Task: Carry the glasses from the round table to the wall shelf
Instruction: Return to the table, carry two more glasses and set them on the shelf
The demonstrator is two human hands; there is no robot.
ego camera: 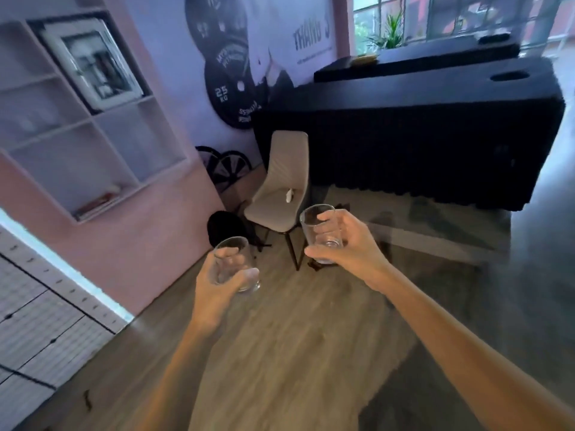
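Wood-plank flooring [295,353] runs under the person's outstretched arms in a room with pink and lilac walls, and the view is blurred as if mid-stride. 2 clear, empty glasses are in the air over that floor, 1 in each hand: the left hand [217,290] is wrapped around the left glass [233,262], fingers showing through its wall, and the right hand [345,247] is closed on the right glass [320,231], which leans a little toward the left. No round table shows, so I judge the carrying step is in hand, with the glasses already lifted and on their way. White wall shelf [93,135] cubbies hang up and to the left, well apart from both glasses; 1 upper cubby holds a framed picture [93,63] and the lowest holds what look like flat books, while several others look bare. The next move likely calls for turning left, raising the glasses level and setting each upright in a free cubby without knocking them together. Beyond stand a beige chair [280,194] and a long black counter [435,119]. Writing: a plate-shaped wall graphic [230,98] reads "25 KG"; other lettering appears mirrored and unreadable.
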